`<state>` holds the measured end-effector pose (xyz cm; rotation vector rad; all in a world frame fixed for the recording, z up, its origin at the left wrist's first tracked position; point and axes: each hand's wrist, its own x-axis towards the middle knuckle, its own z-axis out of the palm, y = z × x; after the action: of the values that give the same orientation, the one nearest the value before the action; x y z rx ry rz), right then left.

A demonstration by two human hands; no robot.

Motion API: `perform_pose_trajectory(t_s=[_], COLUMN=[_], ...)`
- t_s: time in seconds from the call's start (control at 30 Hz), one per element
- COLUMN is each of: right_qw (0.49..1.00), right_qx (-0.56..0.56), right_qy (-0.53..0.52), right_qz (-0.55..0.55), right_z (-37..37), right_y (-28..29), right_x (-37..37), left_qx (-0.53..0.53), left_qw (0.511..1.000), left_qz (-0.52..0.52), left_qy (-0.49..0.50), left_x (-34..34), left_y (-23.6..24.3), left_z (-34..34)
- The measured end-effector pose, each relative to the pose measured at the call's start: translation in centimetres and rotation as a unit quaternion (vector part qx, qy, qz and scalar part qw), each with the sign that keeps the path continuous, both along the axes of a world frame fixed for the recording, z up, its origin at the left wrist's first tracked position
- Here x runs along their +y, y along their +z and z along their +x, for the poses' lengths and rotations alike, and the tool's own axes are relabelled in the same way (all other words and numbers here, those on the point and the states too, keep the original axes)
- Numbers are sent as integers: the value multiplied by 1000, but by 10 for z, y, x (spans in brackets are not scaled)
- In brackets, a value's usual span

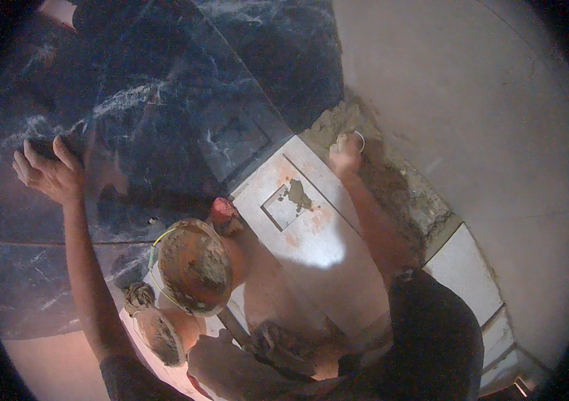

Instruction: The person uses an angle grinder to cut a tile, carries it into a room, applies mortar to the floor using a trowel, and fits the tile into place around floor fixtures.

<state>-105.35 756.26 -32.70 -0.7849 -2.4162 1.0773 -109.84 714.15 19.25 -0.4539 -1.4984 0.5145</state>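
Observation:
My left hand (51, 172) rests on the dark, white-veined marble-like panel (144, 100), its fingers spread and holding nothing. My right hand (346, 155) is at the strip of wet grey-brown mortar (398, 177), with its fingers curled. A thin white curved piece (360, 139) shows beside those fingers; what the hand grips is too small to make out. Between my arms lies a pale slab (324, 227) with a square cut-out outline (272, 212). On the slab sits a dab of mortar (300, 194), with reddish smears around it.
An orange bucket (221, 257) with mortar-caked insides stands left of the slab, and a smaller bucket (159, 337) is below it. A red bundle (223, 210) and a crumpled grey lump (139, 295) lie beside them. A plain wall (471, 120) rises on the right.

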Motion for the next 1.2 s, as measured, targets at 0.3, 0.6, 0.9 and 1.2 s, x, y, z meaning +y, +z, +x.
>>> perform_pose_trajectory(t_s=[0.3, 0.6, 0.9, 1.2], right_qw=[993, 962, 855, 836], right_qx=[32, -135, -205, 98], right_qy=[96, 237, 285, 530], right_qz=[64, -4, -382, 100], right_z=[69, 82, 50, 31], right_y=[62, 79, 86, 22], right_x=[76, 125, 103, 136], left_qx=[8, 5, 4, 16], left_qw=[1000, 1000, 1000, 1000], left_qz=[10, 6, -3, 0], left_qy=[7, 2, 6, -3], left_x=[4, 1, -6, 3], left_y=[3, 4, 4, 3], left_z=[-3, 0, 1, -12])
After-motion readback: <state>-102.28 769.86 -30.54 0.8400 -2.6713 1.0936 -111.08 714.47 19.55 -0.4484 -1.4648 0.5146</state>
